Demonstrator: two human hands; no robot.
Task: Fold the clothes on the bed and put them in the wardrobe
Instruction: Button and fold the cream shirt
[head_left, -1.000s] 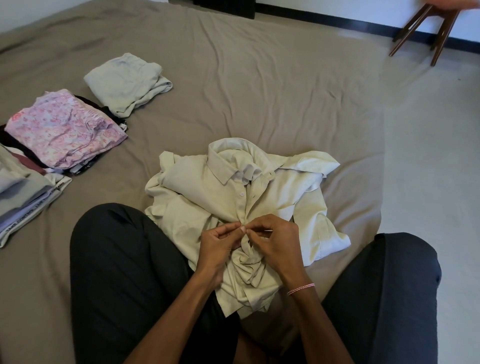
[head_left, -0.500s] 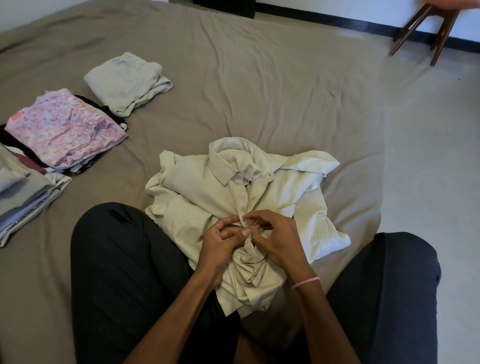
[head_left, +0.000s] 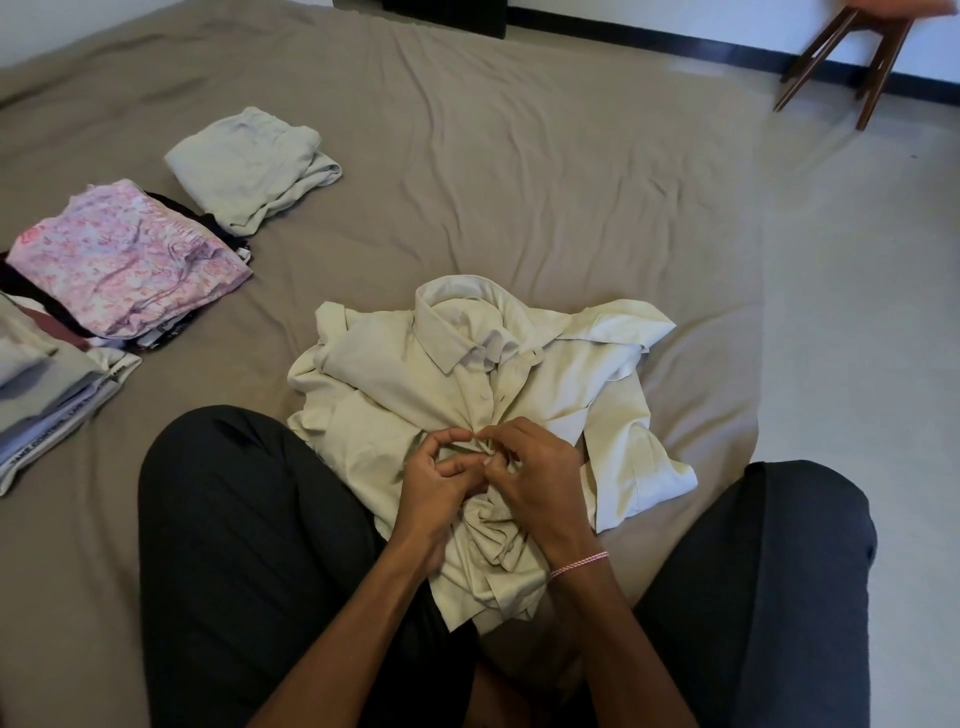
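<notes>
Cream button-up shirt (head_left: 395, 374) lies crumpled on the bed (head_left: 519, 182); left hand (head_left: 434, 486) and right hand (head_left: 535, 467) both pinch its placket (head_left: 480, 400), now slightly nearer the collar (head_left: 452, 343): buttoning likely continues, folding waits.

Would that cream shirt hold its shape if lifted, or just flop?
Probably flop: the shirt lies crumpled, bunching where the left hand and right hand pinch it. Likely light, being thin cloth. Its collar stands up, so seems slightly stiffer.
</notes>
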